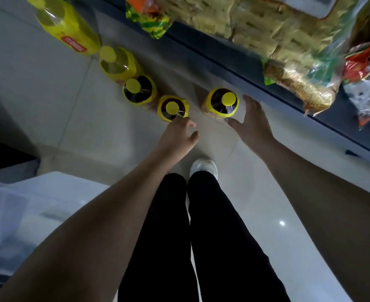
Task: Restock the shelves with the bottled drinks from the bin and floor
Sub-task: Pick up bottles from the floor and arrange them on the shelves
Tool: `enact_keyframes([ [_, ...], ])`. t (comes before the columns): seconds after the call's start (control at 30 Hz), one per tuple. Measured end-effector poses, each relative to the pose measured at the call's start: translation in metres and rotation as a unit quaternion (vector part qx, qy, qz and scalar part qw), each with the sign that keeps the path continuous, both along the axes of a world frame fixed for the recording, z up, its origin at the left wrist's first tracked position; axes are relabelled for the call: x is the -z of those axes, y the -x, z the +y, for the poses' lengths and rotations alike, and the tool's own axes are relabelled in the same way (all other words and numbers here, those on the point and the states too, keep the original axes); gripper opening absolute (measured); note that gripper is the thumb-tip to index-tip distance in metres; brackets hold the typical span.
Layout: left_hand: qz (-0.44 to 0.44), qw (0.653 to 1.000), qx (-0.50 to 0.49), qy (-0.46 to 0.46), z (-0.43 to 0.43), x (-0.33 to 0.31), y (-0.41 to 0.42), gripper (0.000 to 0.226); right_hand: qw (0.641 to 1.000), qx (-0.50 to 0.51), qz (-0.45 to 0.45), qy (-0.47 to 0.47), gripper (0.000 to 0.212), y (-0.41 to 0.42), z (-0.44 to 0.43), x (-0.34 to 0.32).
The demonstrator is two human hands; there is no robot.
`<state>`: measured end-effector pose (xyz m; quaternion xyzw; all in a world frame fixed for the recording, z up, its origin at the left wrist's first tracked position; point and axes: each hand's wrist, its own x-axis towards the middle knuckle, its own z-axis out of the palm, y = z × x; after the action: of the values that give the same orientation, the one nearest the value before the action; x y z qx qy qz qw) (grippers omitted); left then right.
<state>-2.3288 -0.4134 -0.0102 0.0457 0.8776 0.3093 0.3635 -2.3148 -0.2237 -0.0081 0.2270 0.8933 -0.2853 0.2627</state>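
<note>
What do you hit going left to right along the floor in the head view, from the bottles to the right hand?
first yellow bottle → second yellow bottle → first dark bottle → second dark bottle → third dark bottle → right hand. The left hand is left out because it overlaps the second dark bottle.

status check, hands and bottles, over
Left hand open, fingertips at nearest dark bottle. Right hand open beside second dark bottle, no grip yet. Nothing blocking either.

dark bottles: three, yellow caps, upright on floor | yellow bottles: two, upright, same row
</note>
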Motion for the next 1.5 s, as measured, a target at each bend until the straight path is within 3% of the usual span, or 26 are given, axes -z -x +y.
enact_keyframes([
  [0.3,0.005,0.997,-0.054,-0.053,0.023,0.081,-0.006,0.030,0.995,0.028,0.084,0.046,0.081,0.018,0.003,0.068],
  [0.6,0.039,0.972,-0.189,-0.135,0.049,0.137,-0.016,0.037,0.970,0.132,0.188,0.086,0.061,0.013,-0.001,0.109],
  [0.87,0.040,0.942,-0.267,-0.199,0.062,0.170,-0.017,0.050,0.955,0.089,0.266,0.093,0.070,0.013,0.002,0.129],
  [1.2,0.070,0.952,-0.209,-0.211,0.058,0.159,-0.015,0.052,0.953,0.072,0.284,0.081,0.056,0.007,0.014,0.109],
  [1.37,0.096,0.960,-0.165,-0.207,0.052,0.125,-0.023,0.060,0.951,0.067,0.284,0.098,0.048,-0.003,0.018,0.069],
  [1.5,0.091,0.962,-0.161,-0.199,0.047,0.084,-0.029,0.053,0.946,0.075,0.291,0.125,0.037,-0.006,0.015,0.021],
])
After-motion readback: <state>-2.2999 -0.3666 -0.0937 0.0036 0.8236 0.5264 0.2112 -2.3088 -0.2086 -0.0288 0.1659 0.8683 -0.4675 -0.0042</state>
